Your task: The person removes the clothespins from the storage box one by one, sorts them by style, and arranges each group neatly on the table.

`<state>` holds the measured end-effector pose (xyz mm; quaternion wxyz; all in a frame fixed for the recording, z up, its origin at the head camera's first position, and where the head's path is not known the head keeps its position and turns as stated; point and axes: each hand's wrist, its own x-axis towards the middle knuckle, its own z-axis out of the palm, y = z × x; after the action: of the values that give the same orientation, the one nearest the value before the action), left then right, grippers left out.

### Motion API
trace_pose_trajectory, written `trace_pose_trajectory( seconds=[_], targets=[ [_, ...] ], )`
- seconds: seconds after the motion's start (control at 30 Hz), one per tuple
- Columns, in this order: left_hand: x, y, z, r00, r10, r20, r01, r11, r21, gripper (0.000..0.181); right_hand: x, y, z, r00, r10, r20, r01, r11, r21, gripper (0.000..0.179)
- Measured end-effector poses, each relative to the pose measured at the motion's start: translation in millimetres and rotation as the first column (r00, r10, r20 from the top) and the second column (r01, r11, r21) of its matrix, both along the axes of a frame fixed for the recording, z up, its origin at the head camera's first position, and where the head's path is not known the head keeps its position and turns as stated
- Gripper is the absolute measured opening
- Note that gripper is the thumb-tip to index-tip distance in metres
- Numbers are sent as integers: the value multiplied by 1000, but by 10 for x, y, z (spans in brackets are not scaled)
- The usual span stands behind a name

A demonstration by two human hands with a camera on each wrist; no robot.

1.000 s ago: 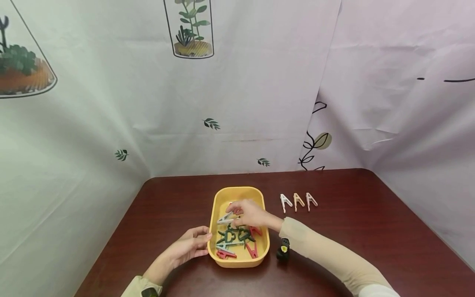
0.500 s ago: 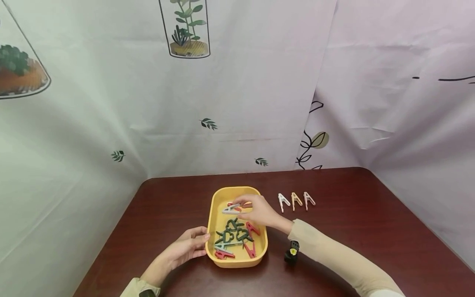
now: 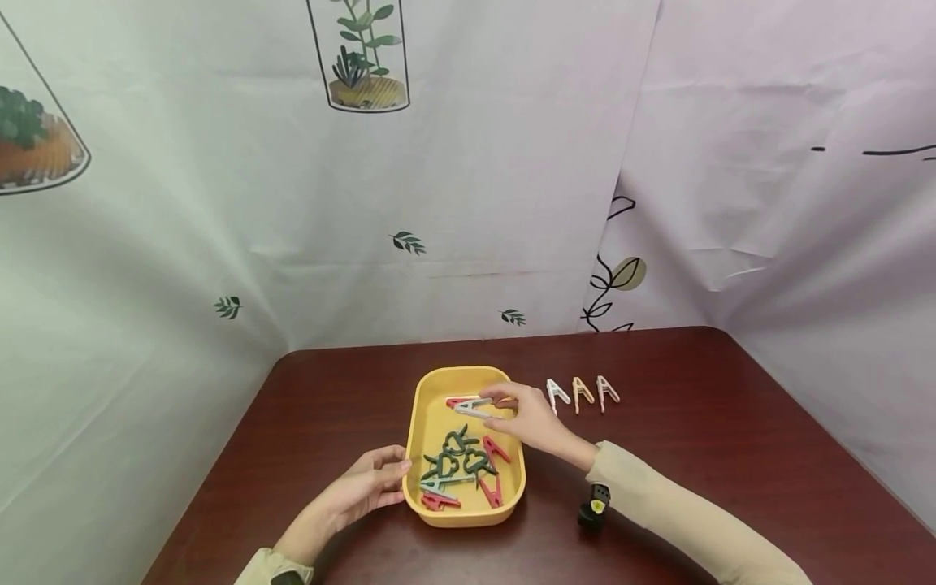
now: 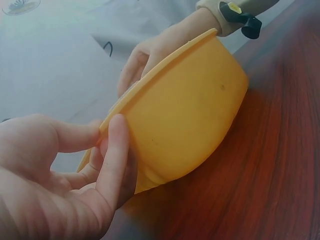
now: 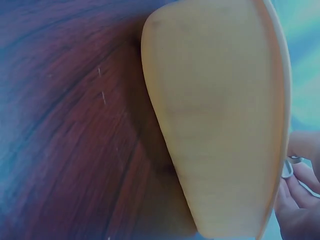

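A yellow plastic bin point(image 3: 430, 435) stands on the table, holding several clothespins. My left hand point(image 3: 358, 491) holds its left side, with fingertips at the rim and against the outer wall in the left wrist view. Over the bin's far right part, my right hand point(image 3: 537, 421) pinches a pale grey clothespin point(image 3: 471, 408) by its handle end. That clothespin overlaps a red clothespin point(image 3: 453, 402) in the head view. Dark green clips point(image 3: 458, 442) lie in the middle of the bin. Nearer the front are a light teal clothespin point(image 3: 437, 488) and red clothespins point(image 3: 490, 491).
Right of the bin, a white clothespin point(image 3: 556, 393), a peach clothespin point(image 3: 581, 393) and a pale pink clothespin point(image 3: 605, 392) form a row on the dark red table point(image 3: 680, 439). A printed cloth backdrop point(image 3: 468, 203) hangs behind and at both sides.
My right hand has lifted the grey clothespin from the left part of the bin and carried it rightward toward the far right rim. The left hand stays at the bin's side.
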<state>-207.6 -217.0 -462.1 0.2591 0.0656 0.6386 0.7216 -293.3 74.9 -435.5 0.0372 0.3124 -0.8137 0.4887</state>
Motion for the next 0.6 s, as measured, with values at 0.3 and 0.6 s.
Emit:
trace_pose_trajectory(
  seconds=[0.3, 0.6],
  targets=[
    [7, 18, 20, 1000, -2, 6, 2, 1000, -11, 15, 19, 246, -50, 991, -120, -54, 119, 993, -28, 37],
    [1, 0, 16, 1000, -15, -4, 15, 1000, 7, 11, 38, 442, -64, 977, -209, -41, 205, 975, -88, 39]
  ],
)
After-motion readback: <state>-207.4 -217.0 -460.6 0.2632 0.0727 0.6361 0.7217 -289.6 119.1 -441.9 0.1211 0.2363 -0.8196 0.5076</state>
